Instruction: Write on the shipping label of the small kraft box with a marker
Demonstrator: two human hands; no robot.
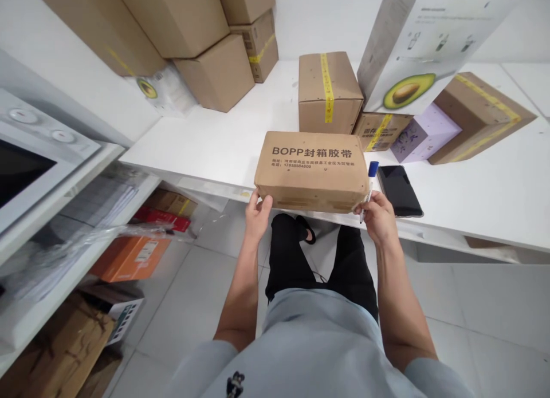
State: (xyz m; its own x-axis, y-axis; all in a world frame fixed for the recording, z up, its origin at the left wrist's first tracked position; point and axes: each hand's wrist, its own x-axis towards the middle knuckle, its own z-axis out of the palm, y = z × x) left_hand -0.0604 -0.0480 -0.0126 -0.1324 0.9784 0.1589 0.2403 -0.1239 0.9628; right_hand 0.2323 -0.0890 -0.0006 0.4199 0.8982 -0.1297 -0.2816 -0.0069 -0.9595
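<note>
A brown cardboard box (313,177) printed "BOPP" with Chinese characters sits at the front edge of the white table. My left hand (258,213) grips its near left corner, thumb on the front side and fingers behind. Pinched in my right hand (378,216) is a white marker pen (373,169) with a blue cap, held with the blue end up. The fingers of that hand are also at the box's near right corner; whether they press on it I cannot tell. Just right of this hand lies a black smartphone (400,190).
Behind stand a taped box (330,91), a tall avocado-print box (412,48), a purple box (425,133) and a larger taped box (481,117). Cartons (215,71) are stacked back left. A shelf at left holds a white appliance (38,152); an orange box (131,257) lies below.
</note>
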